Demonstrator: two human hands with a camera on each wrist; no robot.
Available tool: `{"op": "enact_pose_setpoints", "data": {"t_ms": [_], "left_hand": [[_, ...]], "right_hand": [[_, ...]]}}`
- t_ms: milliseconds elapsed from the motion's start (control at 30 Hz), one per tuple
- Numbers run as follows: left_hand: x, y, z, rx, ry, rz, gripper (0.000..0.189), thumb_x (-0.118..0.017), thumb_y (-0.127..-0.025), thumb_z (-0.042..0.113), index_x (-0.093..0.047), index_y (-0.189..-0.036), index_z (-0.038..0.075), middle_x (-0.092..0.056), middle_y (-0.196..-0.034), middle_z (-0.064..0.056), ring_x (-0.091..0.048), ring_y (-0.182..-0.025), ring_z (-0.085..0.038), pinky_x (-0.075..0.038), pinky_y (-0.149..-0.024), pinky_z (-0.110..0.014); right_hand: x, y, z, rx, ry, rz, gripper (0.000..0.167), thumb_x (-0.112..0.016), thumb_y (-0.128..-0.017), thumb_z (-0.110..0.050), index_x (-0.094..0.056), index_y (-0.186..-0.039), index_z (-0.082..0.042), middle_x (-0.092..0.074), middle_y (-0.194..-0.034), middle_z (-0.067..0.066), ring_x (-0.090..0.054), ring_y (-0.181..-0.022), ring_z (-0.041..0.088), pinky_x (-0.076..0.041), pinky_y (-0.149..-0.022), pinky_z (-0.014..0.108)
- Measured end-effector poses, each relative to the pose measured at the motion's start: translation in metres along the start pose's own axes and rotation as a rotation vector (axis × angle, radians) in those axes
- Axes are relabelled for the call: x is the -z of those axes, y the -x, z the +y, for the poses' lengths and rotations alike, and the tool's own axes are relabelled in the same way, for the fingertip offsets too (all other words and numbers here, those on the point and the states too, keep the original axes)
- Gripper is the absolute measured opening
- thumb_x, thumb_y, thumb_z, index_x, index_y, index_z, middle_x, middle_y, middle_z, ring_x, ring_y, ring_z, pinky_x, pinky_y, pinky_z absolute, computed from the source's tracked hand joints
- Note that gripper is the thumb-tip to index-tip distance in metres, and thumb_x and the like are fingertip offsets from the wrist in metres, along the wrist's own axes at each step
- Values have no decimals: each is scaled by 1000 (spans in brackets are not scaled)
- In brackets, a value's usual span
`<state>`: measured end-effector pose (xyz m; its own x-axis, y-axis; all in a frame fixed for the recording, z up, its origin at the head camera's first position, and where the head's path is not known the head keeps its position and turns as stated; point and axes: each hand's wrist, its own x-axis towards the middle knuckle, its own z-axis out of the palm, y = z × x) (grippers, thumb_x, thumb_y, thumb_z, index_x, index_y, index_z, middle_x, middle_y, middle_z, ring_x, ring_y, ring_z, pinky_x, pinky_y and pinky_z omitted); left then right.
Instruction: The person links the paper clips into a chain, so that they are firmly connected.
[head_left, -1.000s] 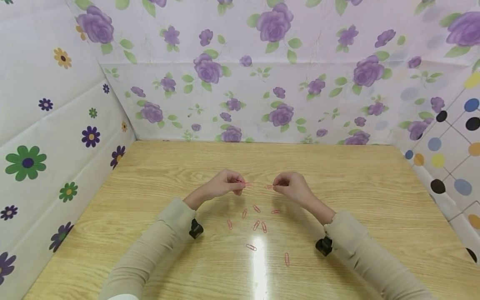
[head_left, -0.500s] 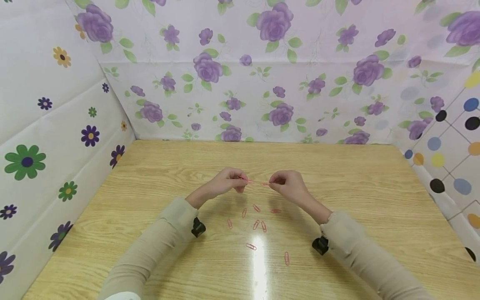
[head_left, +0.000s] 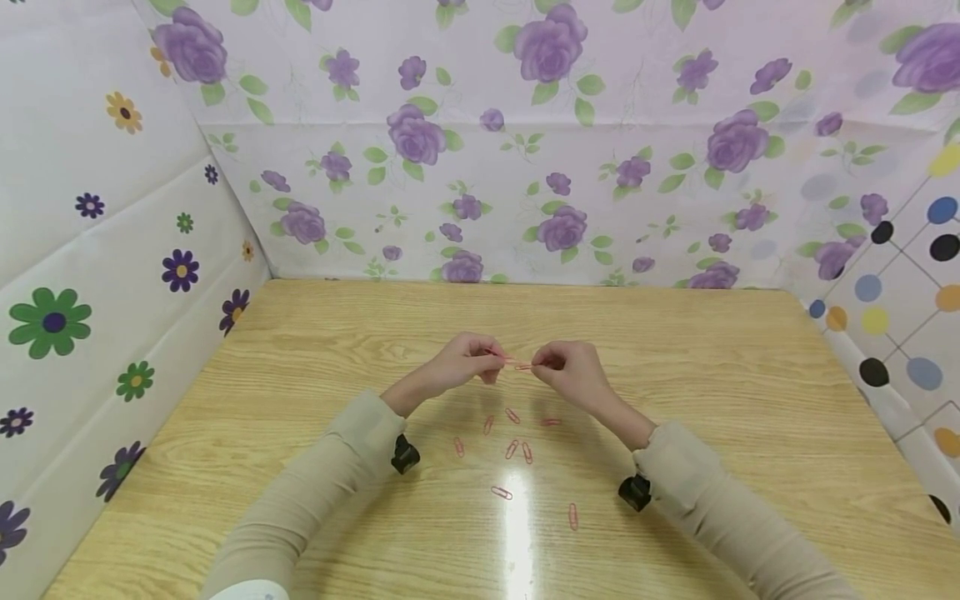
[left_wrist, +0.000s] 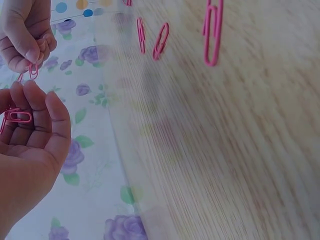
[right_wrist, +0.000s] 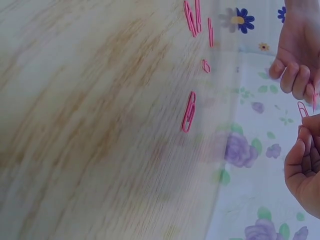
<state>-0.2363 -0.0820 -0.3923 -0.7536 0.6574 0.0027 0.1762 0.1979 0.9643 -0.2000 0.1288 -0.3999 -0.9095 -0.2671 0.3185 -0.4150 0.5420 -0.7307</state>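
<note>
One clip (head_left: 522,367) is pinched by the fingers of the right hand (head_left: 573,368), more clips (left_wrist: 20,117) by those of the left hand (head_left: 472,360); facing ends should be steadied and crossed gently.

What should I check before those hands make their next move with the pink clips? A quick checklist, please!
1. Right hand has a clip: ok, pinched at the fingertips.
2. Left hand has a clip: ok, at least one lies in its curled fingers.
3. Held clips close to each other: ok, their ends nearly meet between the hands.
4. Held clips hooked together: cannot tell, too small to see.
5. Hands off the loose clips: ok, those lie on the table, nearer the person.
6. Loose clips gathered in one pile: not ok, they are scattered.
</note>
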Motion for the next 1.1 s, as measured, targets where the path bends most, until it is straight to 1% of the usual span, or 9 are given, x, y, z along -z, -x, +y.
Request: {"op": "enact_pose_setpoints", "data": {"t_ms": [200,300,367,533,633,733,833,967,1100], "left_hand": [[-3,-3,-3,-27,-21,-19,16,-49,-93,6,-61,-89,-4,-57,-70,-12,-54,-68,-34,-51,-69,-34],[-3,-3,-3,-24,-31,-15,16,-49,-93,6,-61,-88,-3,-57,-68,-9,-55,-67,-32,-50,-68,-33],[-4,-3,-3,-21,-32,-10,16,-49,-93,5,-61,-86,-3,-57,-68,-9,-55,-66,-26,-50,-67,-33],[-6,2,8,-9,-24,-11,15,-48,-92,1,-59,-83,-5,-56,-68,-18,-54,-67,-34,-50,-69,-37],[-6,3,8,-3,-31,-11,15,-48,-92,1,-59,-85,-6,-56,-68,-16,-55,-66,-29,-50,-70,-39],[-2,0,-4,7,-24,-5,16,-48,-93,4,-60,-87,-4,-56,-68,-11,-55,-64,-18,-49,-72,-44],[0,2,-5,10,-17,2,16,-48,-93,4,-60,-86,-3,-56,-68,-11,-55,-65,-18,-48,-73,-48],[2,2,-6,11,-8,15,16,-49,-92,4,-59,-83,-3,-57,-67,-9,-57,-67,-18,-51,-71,-39],[2,3,-8,27,31,38,17,-49,-93,6,-60,-91,-7,-61,-70,-8,-61,-69,-18,-52,-71,-36]], "right_hand": [[-3,1,-5,41,-16,9,5,-67,-80,-3,-67,-78,2,-65,-72,7,-58,-60,13,-48,-55,25],[-4,1,-4,59,-11,13,4,-67,-80,-2,-67,-79,2,-65,-72,7,-59,-60,13,-48,-56,24],[-4,1,-4,71,-3,18,5,-67,-80,-2,-67,-78,2,-65,-72,7,-58,-60,13,-48,-56,24],[-4,2,-4,90,-11,34,5,-66,-81,-2,-67,-76,1,-64,-71,6,-58,-59,13,-48,-55,24],[-2,3,-4,99,-21,39,5,-65,-81,-2,-67,-77,0,-64,-71,6,-57,-60,13,-48,-55,25],[-1,4,-3,103,-26,56,4,-66,-80,0,-66,-76,-1,-64,-71,5,-58,-60,13,-48,-55,25],[1,4,0,100,-34,73,6,-66,-79,1,-66,-76,-3,-65,-71,5,-58,-60,12,-48,-55,24],[2,4,2,87,-45,70,6,-67,-79,0,-66,-76,-4,-65,-72,4,-58,-60,12,-47,-55,24],[2,4,-1,78,-56,61,5,-67,-79,1,-66,-76,-4,-65,-71,4,-58,-60,12,-47,-55,24]]}}
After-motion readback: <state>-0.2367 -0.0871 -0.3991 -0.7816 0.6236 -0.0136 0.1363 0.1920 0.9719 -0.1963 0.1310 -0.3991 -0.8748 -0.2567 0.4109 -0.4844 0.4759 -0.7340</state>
